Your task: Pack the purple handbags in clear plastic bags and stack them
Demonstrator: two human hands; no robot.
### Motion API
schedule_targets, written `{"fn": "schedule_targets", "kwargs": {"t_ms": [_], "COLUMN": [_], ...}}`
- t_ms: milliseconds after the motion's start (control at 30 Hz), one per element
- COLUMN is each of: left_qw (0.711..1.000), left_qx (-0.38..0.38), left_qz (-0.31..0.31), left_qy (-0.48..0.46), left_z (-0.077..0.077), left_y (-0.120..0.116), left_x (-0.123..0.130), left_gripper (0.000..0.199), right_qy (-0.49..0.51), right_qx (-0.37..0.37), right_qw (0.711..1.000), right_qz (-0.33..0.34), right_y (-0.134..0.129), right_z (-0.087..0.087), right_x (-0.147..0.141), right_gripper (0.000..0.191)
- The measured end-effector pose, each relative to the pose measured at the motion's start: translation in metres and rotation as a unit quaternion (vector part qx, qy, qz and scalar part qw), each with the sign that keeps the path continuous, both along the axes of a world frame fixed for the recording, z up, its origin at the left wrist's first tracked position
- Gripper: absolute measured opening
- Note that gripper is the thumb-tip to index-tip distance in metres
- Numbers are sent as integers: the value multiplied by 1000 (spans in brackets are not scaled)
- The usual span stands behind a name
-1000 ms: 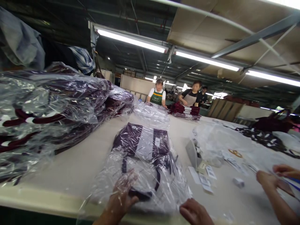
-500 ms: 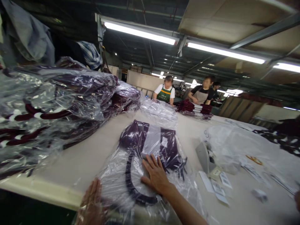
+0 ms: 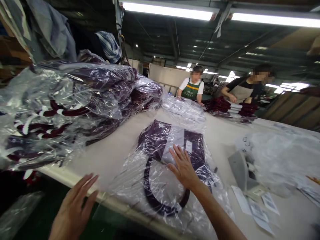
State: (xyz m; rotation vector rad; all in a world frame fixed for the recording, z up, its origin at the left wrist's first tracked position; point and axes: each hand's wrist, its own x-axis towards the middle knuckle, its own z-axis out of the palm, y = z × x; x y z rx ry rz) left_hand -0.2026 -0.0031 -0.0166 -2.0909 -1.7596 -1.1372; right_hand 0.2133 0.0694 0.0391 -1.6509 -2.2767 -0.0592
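A folded dark purple garment (image 3: 157, 138) with a pale grey band lies in a clear plastic bag (image 3: 130, 180) on the table before me. Out of its near side curves a dark loop (image 3: 148, 186), also under the plastic. My right hand (image 3: 183, 168) rests on the bag over the garment's near edge, fingers spread. My left hand (image 3: 75, 206) hangs off the table's front edge, left of the bag, with its fingers apart and nothing in them.
Bagged maroon garments (image 3: 100, 100) are heaped at the left. Across the white table (image 3: 100, 160) two people stand by a maroon stack (image 3: 230, 108) and plastic bags (image 3: 183, 108). A grey dispenser (image 3: 241, 170), paper labels (image 3: 257, 208) and crumpled plastic (image 3: 280, 156) lie at the right.
My left hand has come off the bag's near left side and moved left past the table edge. My right hand stays flat on the bag. The view has turned left and down.
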Motion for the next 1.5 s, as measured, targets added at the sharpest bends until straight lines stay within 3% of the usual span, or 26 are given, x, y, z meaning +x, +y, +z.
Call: {"fn": "schedule_targets", "kwargs": {"t_ms": [67, 133, 200, 267, 333, 400, 500, 600, 700, 800, 933, 1167, 1267, 1333, 1400, 1500], "left_qw": [995, 982, 968, 960, 957, 960, 970, 962, 946, 947, 945, 946, 945, 954, 962, 957], "left_qx": [23, 45, 20, -46, -108, -128, -95, -75, -129, -229, -286, -272, -275, -234, -165, -103], "left_qz": [-84, -147, -187, -193, -184, -171, -153, -167, -177, -116, -72, -79, -54, -34, -43, -111], "left_qy": [49, 112, 166, 195, 198, 182, 166, 204, 239, 193, 143, 158, 166, 185, 214, 247], "left_z": [27, 41, 38, 25, 12, 10, 29, 45, 39, 23, 9, 6, 14, 25, 39, 55], "left_y": [46, 87, 121, 146, 164, 179, 205, 243, 282, 313, 332, 328, 325, 323, 324, 335], "left_x": [46, 103, 150, 175, 180, 176, 176, 190, 202, 203, 198, 186, 187, 198, 219, 258], "left_gripper": [51, 52, 60, 65, 63, 55, 46, 50, 48, 48, 52, 53, 55, 59, 59, 55], "right_qy": [-23, -43, -48, -43, -26, 12, 63, 26, -53, -85, -83, -27, -1, 13, 32, 77], "right_qx": [3, -30, -62, -77, -89, -101, -58, 18, 7, -71, -106, -132, -139, -133, -107, -63], "right_qw": [1000, 999, 997, 996, 996, 995, 995, 992, 979, 961, 955, 952, 947, 944, 946, 952], "right_qz": [4, 7, -1, -11, -12, -12, -49, -121, -197, -255, -264, -275, -289, -303, -304, -290], "right_y": [8, 12, 14, 17, 20, 25, 35, 50, 64, 74, 78, 70, 66, 70, 86, 130], "right_z": [-2, -16, -34, -49, -53, -45, -20, -8, -23, -51, -71, -57, -47, -37, -24, -6], "right_x": [-1, -4, -7, -8, -5, 4, 32, 67, 97, 116, 124, 122, 121, 115, 104, 87], "right_gripper": [67, 71, 76, 80, 81, 76, 66, 65, 68, 70, 71, 71, 68, 70, 74, 78]}}
